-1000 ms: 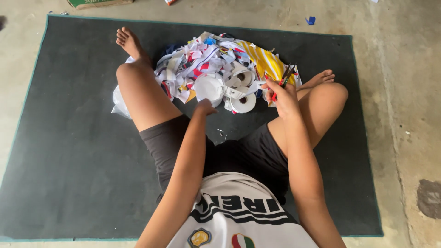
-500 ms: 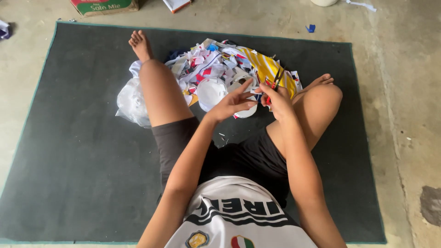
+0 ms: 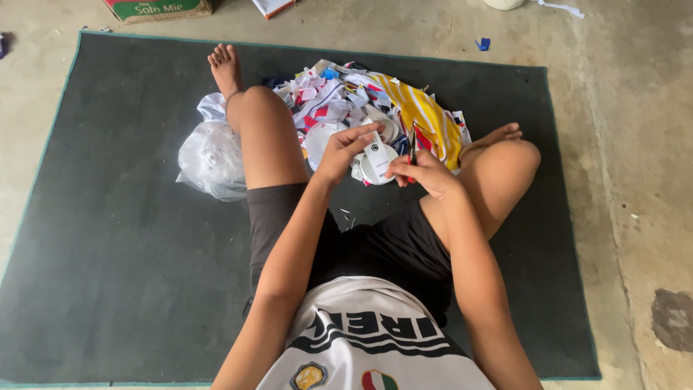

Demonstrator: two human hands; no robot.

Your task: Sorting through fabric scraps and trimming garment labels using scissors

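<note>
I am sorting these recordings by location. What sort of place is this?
Probably a home floor used for craft work: a bare concrete floor, a dark mat laid on it, and a pile of cut fabric scraps before the seated person, with a cardboard box nearby.

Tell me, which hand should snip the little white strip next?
The right hand, probably. It already holds the red-handled scissors, blades up beside the white strip. The left hand pinches that strip, so it looks better placed to keep steadying.
</note>
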